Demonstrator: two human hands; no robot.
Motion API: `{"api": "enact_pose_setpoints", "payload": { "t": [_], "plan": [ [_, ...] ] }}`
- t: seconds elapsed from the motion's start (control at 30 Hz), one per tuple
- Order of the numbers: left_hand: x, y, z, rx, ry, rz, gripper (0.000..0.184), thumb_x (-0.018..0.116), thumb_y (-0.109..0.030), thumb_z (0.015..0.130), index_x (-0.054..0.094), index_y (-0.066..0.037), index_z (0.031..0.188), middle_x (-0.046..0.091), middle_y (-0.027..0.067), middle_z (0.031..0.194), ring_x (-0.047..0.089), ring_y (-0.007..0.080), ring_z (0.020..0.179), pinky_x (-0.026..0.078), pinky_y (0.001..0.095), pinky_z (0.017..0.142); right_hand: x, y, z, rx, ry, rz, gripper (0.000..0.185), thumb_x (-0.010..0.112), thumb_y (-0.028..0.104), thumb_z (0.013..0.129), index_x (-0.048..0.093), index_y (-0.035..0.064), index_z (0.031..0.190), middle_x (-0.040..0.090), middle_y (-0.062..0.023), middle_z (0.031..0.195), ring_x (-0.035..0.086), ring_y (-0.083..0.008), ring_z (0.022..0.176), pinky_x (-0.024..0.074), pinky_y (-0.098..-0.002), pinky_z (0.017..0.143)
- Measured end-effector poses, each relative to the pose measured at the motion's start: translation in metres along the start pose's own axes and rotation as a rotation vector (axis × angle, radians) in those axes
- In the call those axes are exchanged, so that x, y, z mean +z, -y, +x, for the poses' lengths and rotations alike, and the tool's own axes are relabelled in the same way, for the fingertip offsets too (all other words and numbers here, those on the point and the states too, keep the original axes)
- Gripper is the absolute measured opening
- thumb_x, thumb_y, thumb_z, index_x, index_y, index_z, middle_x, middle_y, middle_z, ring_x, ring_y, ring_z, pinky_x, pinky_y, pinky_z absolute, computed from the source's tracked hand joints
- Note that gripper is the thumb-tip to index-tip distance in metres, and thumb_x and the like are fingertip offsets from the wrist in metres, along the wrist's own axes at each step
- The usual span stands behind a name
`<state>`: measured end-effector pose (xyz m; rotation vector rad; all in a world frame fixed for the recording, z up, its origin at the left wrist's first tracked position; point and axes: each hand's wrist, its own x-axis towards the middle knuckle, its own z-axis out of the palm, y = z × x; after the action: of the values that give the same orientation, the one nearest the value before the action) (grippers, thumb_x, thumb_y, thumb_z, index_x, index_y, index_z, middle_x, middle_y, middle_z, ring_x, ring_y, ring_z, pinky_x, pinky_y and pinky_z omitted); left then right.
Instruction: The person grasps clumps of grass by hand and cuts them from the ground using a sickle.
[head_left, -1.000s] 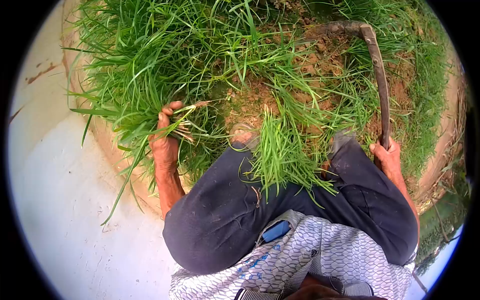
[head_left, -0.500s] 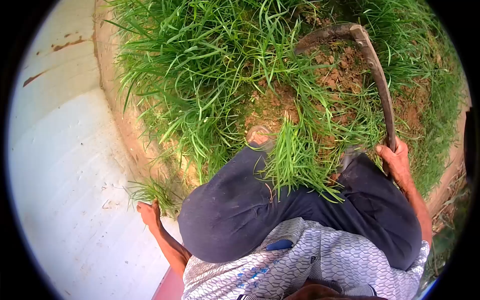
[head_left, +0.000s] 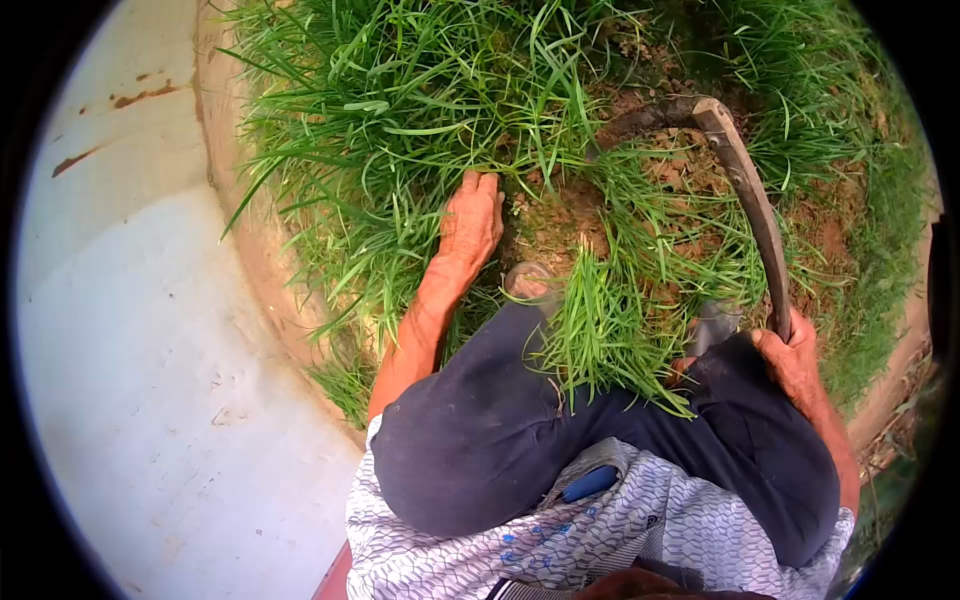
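My left hand [head_left: 472, 220] reaches into the tall standing green blades [head_left: 400, 130], its fingers bent at their edge and fingertips hidden among the leaves, so its grip cannot be made out. My right hand [head_left: 790, 355] is wrapped round the lower end of a curved wooden-handled sickle [head_left: 750, 190]. The tool's dark curved end rests over the soil at the upper right. A bunch of cut green blades [head_left: 600, 330] lies between my knees, pale ends pointing away from me.
Brown soil [head_left: 550, 215] shows among the plants. A pale, smooth surface [head_left: 180, 350] with brown stains lies at the left, beside an earthen edge [head_left: 245, 230]. A small green clump [head_left: 345, 388] is near my left knee. A foot [head_left: 530, 282] shows below the soil patch.
My left hand held a plucked bunch, moved it down to the left edge, and is now back at the standing blades without that bunch visible. The sickle's top has shifted slightly lower.
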<state>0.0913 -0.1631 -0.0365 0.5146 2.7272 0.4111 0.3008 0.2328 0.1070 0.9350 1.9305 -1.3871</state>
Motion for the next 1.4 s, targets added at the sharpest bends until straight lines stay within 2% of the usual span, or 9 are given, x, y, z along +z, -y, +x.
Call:
{"api": "enact_pose_setpoints", "payload": {
  "t": [0.17, 0.3, 0.47, 0.57, 0.87, 0.97, 1.03, 1.23, 1.4],
  "plan": [
    [-0.018, 0.025, 0.037, 0.036, 0.010, 0.328, 0.054, 0.058, 0.005, 0.076, 0.048, 0.002, 0.129, 0.040, 0.0252, 0.143, 0.066, 0.0412, 0.093, 0.057, 0.0429, 0.070, 0.009, -0.003, -0.001, 0.127, 0.044, 0.079, 0.024, 0.068, 0.020, 0.078, 0.052, 0.0031, 0.087, 0.042, 0.0034, 0.070, 0.039, -0.0086, 0.064, 0.0356, -0.0266, 0.057],
    [-0.008, 0.050, 0.058, -0.132, 0.158, 0.660, 0.036, 0.057, -0.001, 0.080, 0.054, 0.005, 0.115, 0.062, 0.0235, 0.113, 0.069, 0.0362, 0.075, 0.057, 0.0430, 0.059, 0.009, -0.011, 0.000, 0.101, 0.067, 0.036, 0.025, 0.068, 0.019, 0.078, 0.053, 0.0031, 0.089, 0.042, 0.0034, 0.071, 0.038, -0.0092, 0.066, 0.0354, -0.0270, 0.059],
    [-0.008, 0.104, 0.064, 0.301, 0.049, 0.592, 0.008, 0.063, -0.012, 0.077, 0.066, -0.004, 0.076, 0.064, 0.0127, 0.063, 0.068, 0.0285, 0.060, 0.053, 0.0403, 0.049, 0.012, -0.008, 0.002, 0.070, 0.083, 0.023, 0.026, 0.068, 0.020, 0.078, 0.054, 0.0024, 0.091, 0.042, 0.0030, 0.072, 0.037, -0.0101, 0.067, 0.0353, -0.0277, 0.060],
    [-0.026, 0.087, 0.073, 0.166, 0.254, 0.572, 0.012, 0.054, -0.011, 0.082, 0.064, -0.003, 0.082, 0.064, 0.0221, 0.072, 0.066, 0.0397, 0.067, 0.054, 0.0486, 0.058, 0.010, -0.011, 0.004, 0.047, 0.087, -0.035, 0.026, 0.068, 0.019, 0.078, 0.054, 0.0020, 0.092, 0.042, 0.0025, 0.072, 0.037, -0.0103, 0.067, 0.0353, -0.0279, 0.060],
    [-0.040, 0.056, 0.045, 0.399, 0.054, 0.171, 0.025, 0.061, -0.026, 0.091, 0.054, -0.007, 0.076, 0.057, 0.0135, 0.063, 0.060, 0.0349, 0.060, 0.048, 0.0451, 0.052, 0.005, -0.021, 0.003, 0.102, 0.022, -0.026, 0.024, 0.067, 0.018, 0.078, 0.052, 0.0030, 0.088, 0.040, 0.0024, 0.070, 0.038, -0.0109, 0.065, 0.0360, -0.0290, 0.059],
    [-0.071, 0.011, 0.028, 0.239, 0.055, 0.034, 0.026, 0.057, -0.026, 0.095, 0.049, -0.005, 0.081, 0.057, 0.0189, 0.067, 0.058, 0.0413, 0.064, 0.045, 0.0477, 0.055, 0.009, -0.004, 0.008, 0.199, 0.076, 0.006, 0.025, 0.067, 0.018, 0.078, 0.053, 0.0029, 0.091, 0.042, 0.0020, 0.069, 0.039, -0.0109, 0.065, 0.0368, -0.0292, 0.059],
    [-0.072, 0.018, 0.030, 0.047, 0.120, 0.186, 0.027, 0.054, -0.026, 0.097, 0.049, -0.004, 0.083, 0.059, 0.0215, 0.073, 0.060, 0.0426, 0.069, 0.046, 0.0494, 0.057, 0.009, -0.001, 0.012, 0.133, 0.079, -0.011, 0.026, 0.067, 0.020, 0.079, 0.053, 0.0027, 0.094, 0.043, 0.0014, 0.070, 0.040, -0.0112, 0.066, 0.0376, -0.0295, 0.060],
    [-0.025, 0.025, -0.025, 0.182, 0.087, 0.461, 0.028, 0.070, -0.025, 0.080, 0.058, -0.003, 0.091, 0.060, 0.0147, 0.087, 0.063, 0.0320, 0.077, 0.051, 0.0409, 0.070, 0.003, 0.011, 0.017, -0.045, 0.076, -0.279, 0.031, 0.068, 0.022, 0.080, 0.053, 0.0009, 0.097, 0.044, -0.0006, 0.073, 0.040, -0.0125, 0.068, 0.0375, -0.0294, 0.061],
    [-0.010, 0.052, -0.034, 0.403, 0.096, 0.600, 0.017, 0.066, -0.020, 0.080, 0.062, -0.005, 0.086, 0.060, 0.0128, 0.084, 0.060, 0.0308, 0.080, 0.045, 0.0481, 0.077, 0.010, 0.016, 0.019, -0.046, 0.131, -0.213, 0.030, 0.068, 0.021, 0.080, 0.053, 0.0011, 0.096, 0.044, -0.0016, 0.072, 0.040, -0.0142, 0.068, 0.0383, -0.0311, 0.062]
  ]
}}
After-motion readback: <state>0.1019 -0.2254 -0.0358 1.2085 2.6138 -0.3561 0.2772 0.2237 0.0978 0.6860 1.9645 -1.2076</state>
